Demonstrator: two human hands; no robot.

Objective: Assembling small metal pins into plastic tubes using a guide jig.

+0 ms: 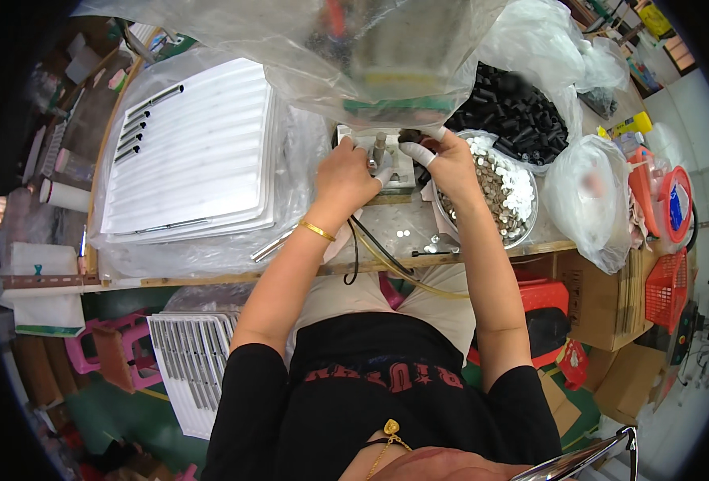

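My left hand is at a small metal fixture, its fingers and covered thumb closed beside a short upright silver cylinder. What lies between those fingers is too small to make out. Across from it, my right hand has white finger covers and pinches a small dark piece, partly hidden by the fingers. Under my right wrist stands a clear round tub of small silver and white discs. Behind it lies a heap of short black tubes in a plastic bag.
Clear plastic sheeting hangs over the fixture. Left of it are stacked white ridged trays holding several black-ended rods. A silver tube, a black cable and a yellowish hose lie near the table's front edge.
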